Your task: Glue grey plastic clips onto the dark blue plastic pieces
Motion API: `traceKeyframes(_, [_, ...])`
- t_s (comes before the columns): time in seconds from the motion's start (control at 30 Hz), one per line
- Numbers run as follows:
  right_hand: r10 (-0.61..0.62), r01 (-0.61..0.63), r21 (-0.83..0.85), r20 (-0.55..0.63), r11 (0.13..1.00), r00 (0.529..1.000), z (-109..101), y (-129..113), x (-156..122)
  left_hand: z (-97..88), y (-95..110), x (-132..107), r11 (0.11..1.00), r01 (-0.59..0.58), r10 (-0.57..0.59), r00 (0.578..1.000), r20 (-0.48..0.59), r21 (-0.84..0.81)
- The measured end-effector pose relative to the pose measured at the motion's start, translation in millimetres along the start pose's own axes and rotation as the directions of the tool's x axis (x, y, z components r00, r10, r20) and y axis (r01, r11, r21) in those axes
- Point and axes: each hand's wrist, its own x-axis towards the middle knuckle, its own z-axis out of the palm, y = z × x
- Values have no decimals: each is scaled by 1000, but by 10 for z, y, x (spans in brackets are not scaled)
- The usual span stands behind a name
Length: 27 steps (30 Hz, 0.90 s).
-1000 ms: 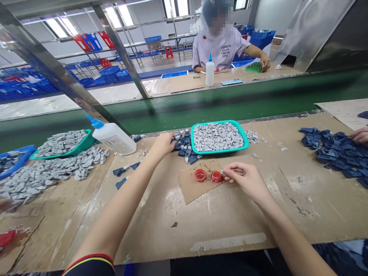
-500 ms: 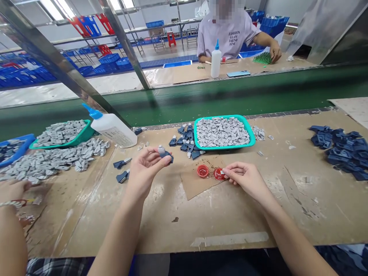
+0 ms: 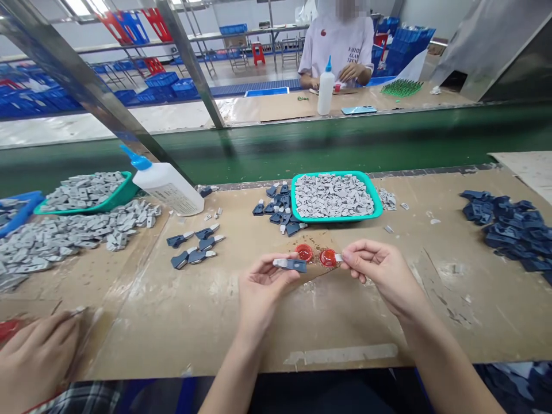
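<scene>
Centrally, left hand [image 3: 263, 289] grips navy-and-grey piece [image 3: 290, 264], navy end [image 3: 300, 266] apparently free for access. Right of centre, right hand [image 3: 377, 267] pinches pale part [image 3: 338, 258] by one end, presumably to avoid touching red cup [image 3: 326, 264].

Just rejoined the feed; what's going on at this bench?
A person's left hand holds a dark blue piece with a grey end. The right hand pinches a small grey piece at the right-hand red cup. A teal tray of grey pieces stands beyond the hands; several more blue pieces with grey ends lie to the left.
</scene>
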Motion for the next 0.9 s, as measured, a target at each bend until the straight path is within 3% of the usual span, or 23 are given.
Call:
traceKeyframes(0.2, [-11,9,23,85,1000,996,162,-116,-144,243,-25,-103,999,-13,14,1000,19,-40])
traceKeyframes(0.5, [33,-27,-48,138,999,990,302,-73,-123,237,21,-196,995,-93,93,996,-8,-20])
traceKeyframes(0.7, [23,-19,-15,329,1000,944,321,-75,-143,185,25,-228,988,-153,152,987,60,23])
traceKeyframes(0.9, [-41,93,-161,299,983,953,362,-147,-129,221,-46,-182,1000,10,-7,994,112,-24])
